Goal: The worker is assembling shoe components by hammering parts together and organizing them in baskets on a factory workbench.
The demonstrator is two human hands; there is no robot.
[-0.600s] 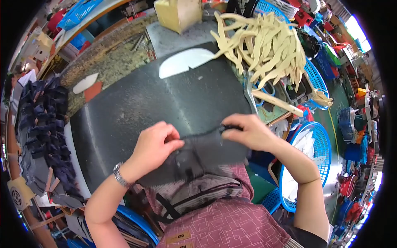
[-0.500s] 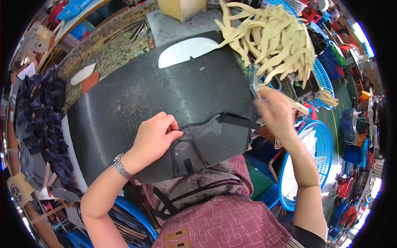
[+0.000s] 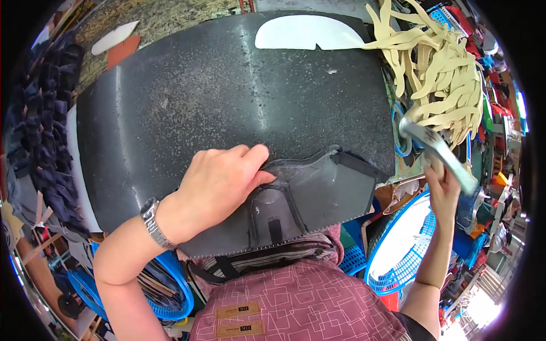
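our left hand (image 3: 219, 184) is pressing flat, fingers spread, on a grey shoe upper (image 3: 310, 196) at the dark mat's (image 3: 227, 96) near edge; our right hand (image 3: 443, 184) is gripping a metal tool (image 3: 437, 150) raised off the mat's right edge.

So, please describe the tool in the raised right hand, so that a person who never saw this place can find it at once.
Start at the big dark work mat and go past its right edge to the heap of pale cream strips. Just below that heap, the right hand holds up a hammer by its handle. It is the only grey metal thing there; its neighbours are soft strips and blue baskets.
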